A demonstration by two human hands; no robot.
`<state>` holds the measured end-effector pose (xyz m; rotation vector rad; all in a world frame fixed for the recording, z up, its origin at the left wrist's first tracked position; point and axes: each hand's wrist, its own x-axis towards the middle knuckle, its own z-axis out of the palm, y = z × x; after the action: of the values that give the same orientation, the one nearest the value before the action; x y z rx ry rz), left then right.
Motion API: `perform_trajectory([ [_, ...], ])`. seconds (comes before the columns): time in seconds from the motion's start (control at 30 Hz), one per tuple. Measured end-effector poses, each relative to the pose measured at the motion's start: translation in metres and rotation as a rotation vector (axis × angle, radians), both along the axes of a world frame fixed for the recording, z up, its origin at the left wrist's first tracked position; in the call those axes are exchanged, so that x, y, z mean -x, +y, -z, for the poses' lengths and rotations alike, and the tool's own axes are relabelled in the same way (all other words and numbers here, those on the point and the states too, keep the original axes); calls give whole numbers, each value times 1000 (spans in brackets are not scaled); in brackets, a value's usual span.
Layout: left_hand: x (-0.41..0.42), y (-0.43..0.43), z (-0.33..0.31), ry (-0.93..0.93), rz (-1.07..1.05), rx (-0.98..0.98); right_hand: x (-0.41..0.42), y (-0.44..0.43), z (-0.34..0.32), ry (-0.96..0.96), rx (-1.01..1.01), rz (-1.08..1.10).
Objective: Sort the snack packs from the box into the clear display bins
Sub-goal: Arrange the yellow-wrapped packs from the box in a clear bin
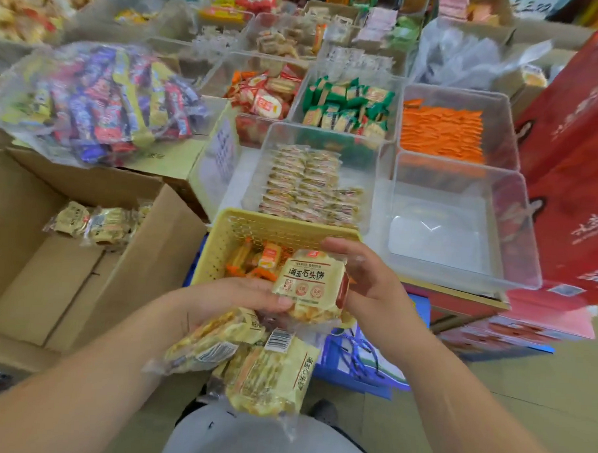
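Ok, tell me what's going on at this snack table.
A person is sorting snacks. The left grip holds a bundle of cream snack packs, and the right grip pinches the top pack near a yellow basket. Some loose packs lie in the cardboard box. The nearest clear bin looks empty.

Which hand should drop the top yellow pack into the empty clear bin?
Probably the right hand: it grips the top pack, nearest the empty bin; the left hand cradles other packs.
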<state>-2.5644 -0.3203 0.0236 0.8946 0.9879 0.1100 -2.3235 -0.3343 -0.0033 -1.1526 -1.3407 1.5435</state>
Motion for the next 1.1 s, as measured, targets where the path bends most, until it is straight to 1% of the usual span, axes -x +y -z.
perform_trajectory([
  [0.07,-14,2,4,-39,70,29,-15,2,1,21,24,-49],
  [0.13,-27,5,2,-83,92,38,-24,3,-1,19,-28,-83],
  [0.2,-36,12,7,-85,120,24,-30,6,-4,-25,-78,-100],
  [0.27,-41,23,12,-85,111,26,-35,11,-8,-28,-68,-91],
  [0.37,-45,39,17,-59,38,33,-41,17,-11,-4,-5,-20],
  [0.43,-50,52,19,2,-34,65,-46,20,-10,8,31,60],
  [0.5,-56,64,22,55,-40,13,-50,23,-8,2,48,125],
  [0.53,-59,68,22,52,-53,-7,-52,24,-7,-13,47,146],
  [0.63,-65,77,29,35,-74,45,-55,29,-2,-107,30,163],
  [0.7,-65,75,33,-36,-150,110,-56,31,0,-173,22,135],
  [0.8,-69,72,36,-43,-327,156,-61,37,0,-305,-27,105],
  [0.97,-92,71,51,48,-606,183,-81,55,9,-454,-58,66],
  [1.07,-114,70,56,112,-738,163,-104,73,10,-540,-222,-45],
  [1.1,-123,69,58,128,-771,160,-112,80,12,-551,-238,-84],
])
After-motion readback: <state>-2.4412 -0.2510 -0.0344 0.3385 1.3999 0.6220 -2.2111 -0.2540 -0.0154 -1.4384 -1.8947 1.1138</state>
